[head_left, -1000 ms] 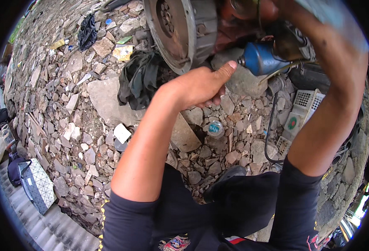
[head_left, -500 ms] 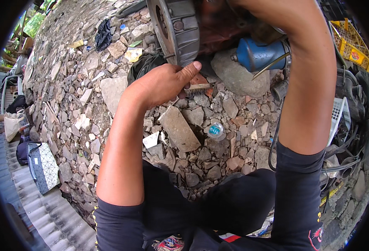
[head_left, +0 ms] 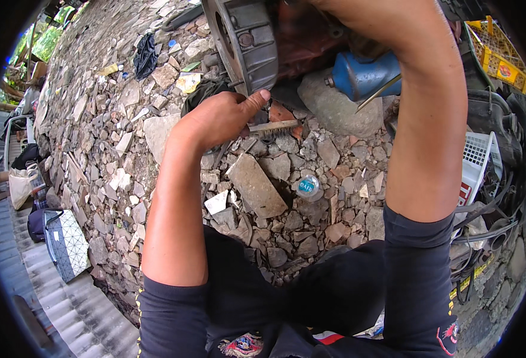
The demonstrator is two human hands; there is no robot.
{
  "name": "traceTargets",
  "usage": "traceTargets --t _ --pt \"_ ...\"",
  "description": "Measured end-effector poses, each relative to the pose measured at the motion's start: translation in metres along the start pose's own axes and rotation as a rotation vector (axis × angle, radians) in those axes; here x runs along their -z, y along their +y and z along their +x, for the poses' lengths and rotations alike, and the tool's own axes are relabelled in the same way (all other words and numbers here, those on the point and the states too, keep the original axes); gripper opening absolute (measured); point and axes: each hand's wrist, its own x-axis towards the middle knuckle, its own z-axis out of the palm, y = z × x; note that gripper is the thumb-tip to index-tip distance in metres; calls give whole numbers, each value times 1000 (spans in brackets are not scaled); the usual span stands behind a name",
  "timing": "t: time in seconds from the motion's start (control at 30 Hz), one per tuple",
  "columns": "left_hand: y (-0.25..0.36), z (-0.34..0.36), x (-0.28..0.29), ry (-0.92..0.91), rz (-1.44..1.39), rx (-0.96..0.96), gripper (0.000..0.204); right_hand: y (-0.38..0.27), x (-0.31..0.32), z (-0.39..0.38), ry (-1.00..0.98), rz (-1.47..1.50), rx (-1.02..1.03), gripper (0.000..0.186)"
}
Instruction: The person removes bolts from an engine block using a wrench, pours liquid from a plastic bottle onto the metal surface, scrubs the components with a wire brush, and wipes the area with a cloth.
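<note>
My left hand (head_left: 218, 119) is closed, with the thumb stretched toward the lower rim of a grey ribbed metal housing (head_left: 257, 56). From under its curled fingers sticks out a wooden wire brush (head_left: 273, 126), bristles downward; the fingers around its handle are mostly hidden. The housing belongs to a dirty engine-like machine with a reddish-brown body (head_left: 311, 45). A blue cylindrical canister (head_left: 361, 76) is attached at its right, with a thin rod beside it. My right forearm (head_left: 427, 113) reaches over the canister to the top edge; the hand itself is out of the picture.
Broken stone and rubble cover the ground. A large round stone (head_left: 340, 113) lies under the canister, a flat slab (head_left: 257, 185) and a clear plastic cup (head_left: 308, 187) nearer me. Yellow crate (head_left: 501, 59), white basket (head_left: 475, 158) and hoses stand right; corrugated sheets (head_left: 72, 310) lie left.
My left hand has shifted slightly left and down, and more of the brush shows. The right forearm has moved a little left. The view itself has shifted slightly.
</note>
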Motion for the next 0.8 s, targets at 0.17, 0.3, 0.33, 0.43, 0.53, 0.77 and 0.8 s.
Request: traceTargets --t 0.17,0.3,0.33,0.43,0.53,0.77,0.8 --pt "5 -2 2 4 -8 -18 81 -5 2 10 14 77 -90 56" --pt "-2 1 3 38 15 -33 81 -17 -9 19 37 -20 -225 58" --pt "-3 1 4 36 26 -29 81 -23 -12 22 44 -72 -258 59" --pt "-7 -1 6 37 54 -11 79 -26 -16 24 28 -104 -288 60" --pt "-13 0 8 55 59 4 75 -8 -5 23 9 258 -383 61" --pt "-16 -2 8 71 36 -1 74 -31 -18 29 -2 -12 -324 64" --pt "-15 -1 8 76 45 2 74 -34 -18 29 0 -76 -321 64"
